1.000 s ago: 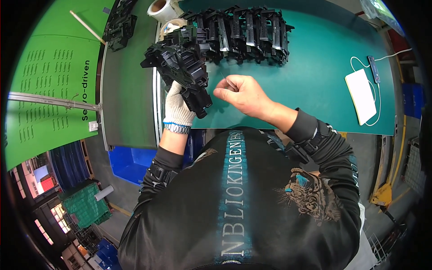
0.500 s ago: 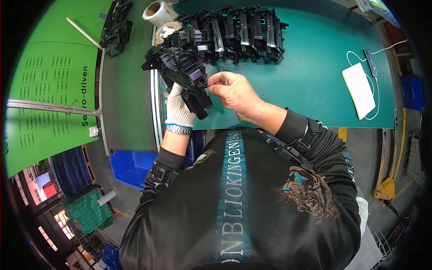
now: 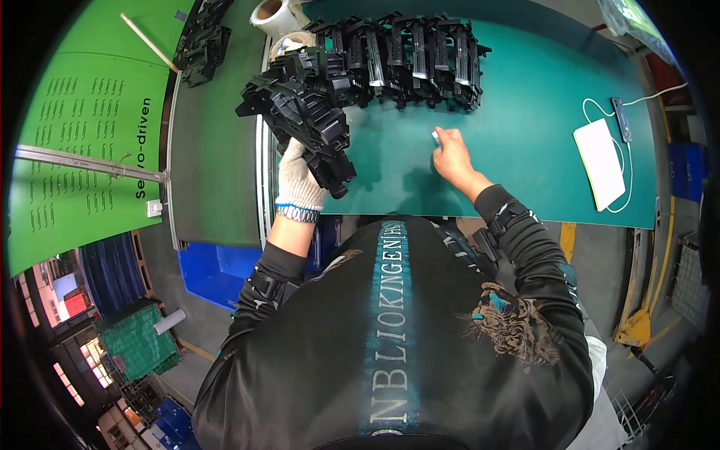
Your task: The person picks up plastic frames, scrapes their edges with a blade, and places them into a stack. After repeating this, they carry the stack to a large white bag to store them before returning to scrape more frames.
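Observation:
My left hand [image 3: 300, 180], in a white knitted glove with a blue-edged cuff, is closed round a black plastic assembly [image 3: 311, 124]. The assembly is ribbed, stands tilted above the near left of the green table and hides most of my fingers. Bare and apart from it, my right hand [image 3: 454, 157] is over the table to the right, fingers pinched. A small whitish piece [image 3: 436, 136] shows at its fingertips, too small to name. Beyond both hands, a row of several similar black assemblies [image 3: 420, 60] lies on the green table [image 3: 525, 150].
A belt conveyor [image 3: 214, 165] runs along the left, bearing more black parts [image 3: 204, 52]. A white roll [image 3: 276, 16] and a tape roll [image 3: 292, 43] stand at the back left. At right lie a white pad [image 3: 598, 165] and a cabled dark device [image 3: 621, 118]. Blue bin [image 3: 217, 274] below.
My right hand has drawn away from the black assembly to the right. A thin rod-like thing by its fingers earlier no longer shows. My left hand still holds the assembly in nearly the same place.

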Available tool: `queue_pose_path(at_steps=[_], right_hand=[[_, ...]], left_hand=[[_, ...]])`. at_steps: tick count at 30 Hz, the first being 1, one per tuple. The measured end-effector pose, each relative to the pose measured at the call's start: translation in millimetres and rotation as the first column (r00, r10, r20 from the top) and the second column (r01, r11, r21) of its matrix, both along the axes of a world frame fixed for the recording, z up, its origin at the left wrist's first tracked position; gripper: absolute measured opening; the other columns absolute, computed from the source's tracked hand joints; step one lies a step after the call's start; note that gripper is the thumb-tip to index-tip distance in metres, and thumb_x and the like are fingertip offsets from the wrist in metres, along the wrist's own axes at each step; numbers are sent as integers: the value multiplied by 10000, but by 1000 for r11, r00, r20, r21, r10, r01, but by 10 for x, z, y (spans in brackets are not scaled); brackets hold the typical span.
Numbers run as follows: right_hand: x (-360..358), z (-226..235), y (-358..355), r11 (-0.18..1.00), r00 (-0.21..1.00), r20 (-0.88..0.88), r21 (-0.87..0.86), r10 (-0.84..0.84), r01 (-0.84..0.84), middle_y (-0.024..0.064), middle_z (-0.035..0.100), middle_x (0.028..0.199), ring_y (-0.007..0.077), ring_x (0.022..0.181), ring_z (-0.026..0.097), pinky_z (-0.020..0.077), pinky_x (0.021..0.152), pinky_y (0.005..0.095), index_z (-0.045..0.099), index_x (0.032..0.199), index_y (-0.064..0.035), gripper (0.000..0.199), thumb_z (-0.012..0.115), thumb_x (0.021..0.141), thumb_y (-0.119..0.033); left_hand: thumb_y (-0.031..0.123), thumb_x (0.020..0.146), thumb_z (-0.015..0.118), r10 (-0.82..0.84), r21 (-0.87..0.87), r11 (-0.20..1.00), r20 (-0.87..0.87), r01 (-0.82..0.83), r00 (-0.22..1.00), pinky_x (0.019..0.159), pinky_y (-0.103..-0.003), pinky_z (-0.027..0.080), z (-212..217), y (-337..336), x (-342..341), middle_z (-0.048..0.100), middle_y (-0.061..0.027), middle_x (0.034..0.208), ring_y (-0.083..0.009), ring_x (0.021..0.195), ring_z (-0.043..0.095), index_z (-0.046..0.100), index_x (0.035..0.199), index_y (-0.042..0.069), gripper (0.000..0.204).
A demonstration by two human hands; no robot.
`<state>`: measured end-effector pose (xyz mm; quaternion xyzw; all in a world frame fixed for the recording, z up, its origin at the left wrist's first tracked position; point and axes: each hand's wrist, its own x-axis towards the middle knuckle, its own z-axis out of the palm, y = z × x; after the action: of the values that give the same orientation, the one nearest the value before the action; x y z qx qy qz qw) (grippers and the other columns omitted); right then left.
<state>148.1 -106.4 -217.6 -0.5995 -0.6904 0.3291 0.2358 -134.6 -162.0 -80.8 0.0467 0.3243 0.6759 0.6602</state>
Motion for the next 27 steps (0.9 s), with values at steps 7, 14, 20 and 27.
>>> queue_pose_path(at_steps=[7, 14, 20, 27], right_hand=[[266, -374, -15, 973, 979, 128, 146, 160, -178, 192, 591, 1054, 372, 1045, 567, 483, 915, 415, 651, 1150, -24, 352, 541, 817, 2], [235, -212, -78, 987, 972, 200, 79, 123, -142, 160, 618, 1059, 367, 1041, 575, 480, 927, 420, 671, 1114, -24, 310, 576, 819, -15], [137, 159, -93, 996, 994, 62, -5, 86, -86, 139, 627, 1109, 293, 1034, 603, 496, 905, 353, 679, 1121, -26, 273, 616, 862, -87], [-172, 1523, -163, 962, 623, -782, -167, 4, -216, 71, 619, 1166, 146, 1051, 583, 487, 904, 303, 600, 1263, -17, 338, 607, 963, -171]], left_hand=[[219, 998, 528, -3, 30, 1000, -101, 6, 995, 756, -425, 597, 242, -32, 169, 664, -81, 956, -245, 860, 672, 594, 1104, 55, 206], [271, 1003, 509, -49, -18, 999, -24, 49, 998, 779, -463, 594, 206, -90, 54, 669, -98, 972, -273, 897, 677, 595, 1143, 59, 269], [319, 1012, 464, -120, 10, 993, -78, 121, 990, 805, -493, 583, 23, -199, -74, 663, -129, 991, -287, 937, 672, 595, 1146, 59, 321], [245, 975, 503, -305, 117, 950, 153, 289, 940, 868, -489, 565, -37, -68, -61, 649, -134, 1048, -296, 1014, 653, 579, 1149, 54, 270]])
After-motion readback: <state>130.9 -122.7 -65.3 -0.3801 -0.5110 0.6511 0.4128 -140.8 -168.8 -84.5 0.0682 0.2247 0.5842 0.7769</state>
